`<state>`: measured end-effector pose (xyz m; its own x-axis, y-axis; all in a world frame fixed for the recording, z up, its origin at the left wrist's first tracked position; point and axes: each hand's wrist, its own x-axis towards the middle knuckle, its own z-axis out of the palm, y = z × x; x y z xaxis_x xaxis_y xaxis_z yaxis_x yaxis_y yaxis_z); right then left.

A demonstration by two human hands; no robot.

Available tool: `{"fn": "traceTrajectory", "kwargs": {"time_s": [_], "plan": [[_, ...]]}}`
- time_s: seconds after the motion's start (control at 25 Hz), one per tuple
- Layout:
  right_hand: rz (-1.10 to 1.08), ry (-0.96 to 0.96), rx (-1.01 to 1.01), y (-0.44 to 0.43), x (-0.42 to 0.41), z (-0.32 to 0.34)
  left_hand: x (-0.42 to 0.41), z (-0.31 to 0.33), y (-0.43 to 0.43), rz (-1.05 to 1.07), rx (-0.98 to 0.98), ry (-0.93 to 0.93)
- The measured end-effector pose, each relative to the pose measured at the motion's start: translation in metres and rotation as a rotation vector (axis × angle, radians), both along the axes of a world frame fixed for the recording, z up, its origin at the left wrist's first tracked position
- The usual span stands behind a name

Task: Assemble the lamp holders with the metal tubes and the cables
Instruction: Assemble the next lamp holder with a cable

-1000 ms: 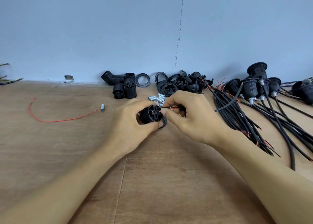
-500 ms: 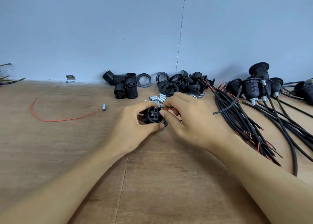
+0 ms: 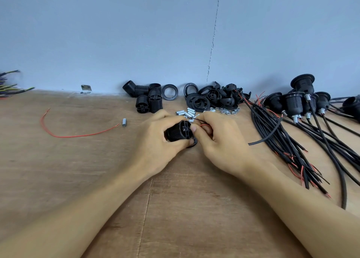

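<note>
The left hand [image 3: 155,142] curls round the lamp holder [image 3: 178,132], held low over the worktop [image 3: 78,170] at centre. The holder's long axis runs left-right, terminal end facing right. The right hand [image 3: 222,142], touching that end, pinches the cable leads [image 3: 204,124], red and black. Judgement: the leads must enter leftward, along the axis.

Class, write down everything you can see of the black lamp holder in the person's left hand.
The lamp holder is a black, plastic-looking cylinder with a ribbed side, held sideways over the wooden table. The left hand grips its body; its terminal end faces the right hand, whose fingers pinch red and black wires there.
</note>
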<state>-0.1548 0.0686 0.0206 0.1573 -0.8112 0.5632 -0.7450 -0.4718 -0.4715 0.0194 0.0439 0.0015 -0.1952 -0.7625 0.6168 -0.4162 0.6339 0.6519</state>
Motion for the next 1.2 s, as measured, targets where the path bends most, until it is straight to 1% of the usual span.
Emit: {"fn": "traceTrajectory", "kwargs": {"time_s": [0.12,0.28,0.4,0.76,1.2], "plan": [[0.017,-0.008,0.003,-0.001,-0.004,0.002,-0.002,0.000,0.001,0.054,-0.002,-0.006],[0.063,-0.040,-0.002,0.000,-0.010,0.007,-0.004,0.001,0.003,0.098,-0.025,-0.085],[0.089,-0.047,0.030,0.002,-0.012,0.008,-0.003,0.001,0.004,0.111,-0.034,-0.074],[0.101,0.121,-0.046,-0.003,-0.013,0.005,-0.003,0.001,0.005,0.095,-0.027,-0.078],[0.049,0.021,-0.080,0.000,-0.001,0.000,-0.004,0.005,0.009,0.013,0.081,0.003]]}}
